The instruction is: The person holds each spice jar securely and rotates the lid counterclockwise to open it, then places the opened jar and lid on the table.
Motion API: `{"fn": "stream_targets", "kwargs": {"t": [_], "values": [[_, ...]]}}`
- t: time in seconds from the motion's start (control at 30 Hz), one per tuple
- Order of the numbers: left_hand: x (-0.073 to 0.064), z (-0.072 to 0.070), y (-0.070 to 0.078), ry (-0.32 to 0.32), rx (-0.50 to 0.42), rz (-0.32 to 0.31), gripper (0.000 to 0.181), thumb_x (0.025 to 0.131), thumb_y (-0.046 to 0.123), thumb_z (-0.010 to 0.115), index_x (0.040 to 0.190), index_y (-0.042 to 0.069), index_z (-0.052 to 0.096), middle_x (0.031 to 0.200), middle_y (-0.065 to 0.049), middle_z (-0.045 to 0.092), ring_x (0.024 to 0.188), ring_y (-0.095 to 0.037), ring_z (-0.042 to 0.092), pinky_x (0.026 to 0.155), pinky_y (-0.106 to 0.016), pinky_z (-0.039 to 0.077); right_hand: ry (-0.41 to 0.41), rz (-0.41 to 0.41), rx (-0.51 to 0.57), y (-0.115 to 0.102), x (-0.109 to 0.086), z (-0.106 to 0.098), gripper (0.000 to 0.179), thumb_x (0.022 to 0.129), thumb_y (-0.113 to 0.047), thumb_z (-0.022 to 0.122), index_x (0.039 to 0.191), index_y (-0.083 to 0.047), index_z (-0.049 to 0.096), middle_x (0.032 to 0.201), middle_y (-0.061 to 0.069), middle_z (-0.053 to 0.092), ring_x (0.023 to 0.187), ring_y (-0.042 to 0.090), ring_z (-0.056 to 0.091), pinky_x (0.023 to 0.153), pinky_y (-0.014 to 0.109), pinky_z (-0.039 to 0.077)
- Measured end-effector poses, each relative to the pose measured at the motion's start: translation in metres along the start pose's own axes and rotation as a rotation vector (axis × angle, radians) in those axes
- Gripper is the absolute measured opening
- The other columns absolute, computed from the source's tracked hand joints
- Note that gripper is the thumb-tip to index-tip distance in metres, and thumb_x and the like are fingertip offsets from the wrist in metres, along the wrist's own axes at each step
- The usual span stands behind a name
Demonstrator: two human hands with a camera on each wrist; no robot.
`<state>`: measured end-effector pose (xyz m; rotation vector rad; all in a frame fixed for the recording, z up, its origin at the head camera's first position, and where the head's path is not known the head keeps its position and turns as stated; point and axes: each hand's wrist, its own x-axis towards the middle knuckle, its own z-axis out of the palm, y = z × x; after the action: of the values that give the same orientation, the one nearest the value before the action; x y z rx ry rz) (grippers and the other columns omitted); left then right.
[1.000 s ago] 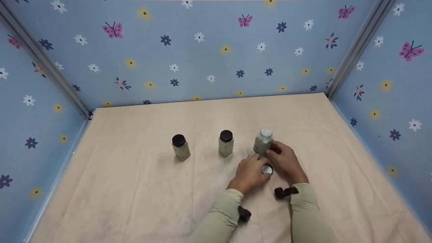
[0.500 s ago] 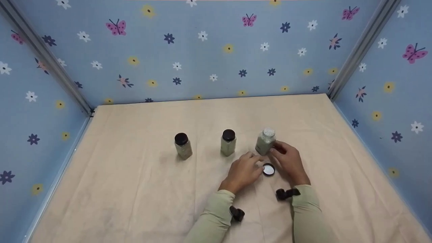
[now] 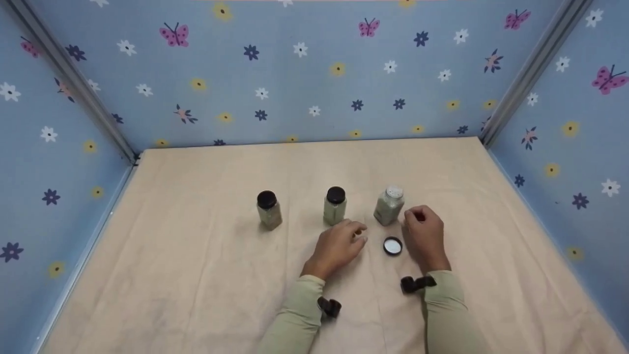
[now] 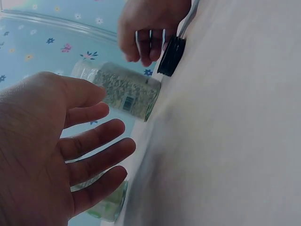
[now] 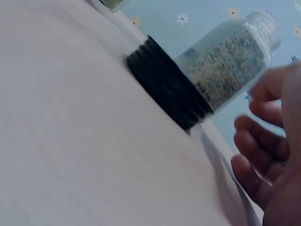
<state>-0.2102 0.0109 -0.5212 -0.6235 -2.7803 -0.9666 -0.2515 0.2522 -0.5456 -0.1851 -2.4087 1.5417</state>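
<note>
An uncapped glass spice jar [image 3: 389,209] stands upright on the cloth at the right, its white shaker top bare. Greenish dried flakes fill much of it in the right wrist view. Its black screw cap [image 3: 392,246] lies inside up in front of it, white liner showing. My right hand [image 3: 426,236] is just right of the jar, fingers loosely bent, holding nothing. Left of the cap is my left hand [image 3: 334,248], fingers spread and relaxed, with nothing in it. That hand's fingers are close in front of a second spice jar [image 3: 334,211], capped in black.
A third spice jar [image 3: 269,214] with a black cap stands farther left. Beige cloth [image 3: 206,275] with creases covers the table. Blue patterned walls [image 3: 314,73] enclose the back and both sides.
My left hand has drawn back leftward from the cap, leaving it on the cloth. My right hand has let go of the uncapped jar and moved slightly right.
</note>
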Motion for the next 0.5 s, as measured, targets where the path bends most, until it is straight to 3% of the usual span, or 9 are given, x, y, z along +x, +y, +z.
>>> {"fn": "stream_targets", "kwargs": {"t": [0.23,0.5], "values": [[-0.003,-0.008,-0.010,0.002,-0.021,-0.030,0.024,0.097,0.027,0.066,0.118,0.018,0.072,0.104,0.004,0.069,0.093,-0.010,0.065,0.076,-0.032,0.053,-0.005,0.053,0.014,-0.002,-0.003,0.004,0.021,0.097,-0.026,0.060,0.095,-0.007,0.067,0.095,0.006,0.065,0.090,0.021,0.058,0.080,0.035,0.047],[-0.004,-0.016,-0.018,0.016,-0.056,-0.080,0.025,0.098,0.029,0.065,0.118,0.017,0.072,0.103,0.004,0.068,0.091,-0.010,0.064,0.077,-0.034,0.053,-0.040,0.001,-0.020,-0.011,-0.006,0.006,0.026,0.099,-0.027,0.056,0.094,-0.005,0.067,0.089,0.006,0.067,0.085,0.021,0.058,0.074,0.033,0.047]]}}
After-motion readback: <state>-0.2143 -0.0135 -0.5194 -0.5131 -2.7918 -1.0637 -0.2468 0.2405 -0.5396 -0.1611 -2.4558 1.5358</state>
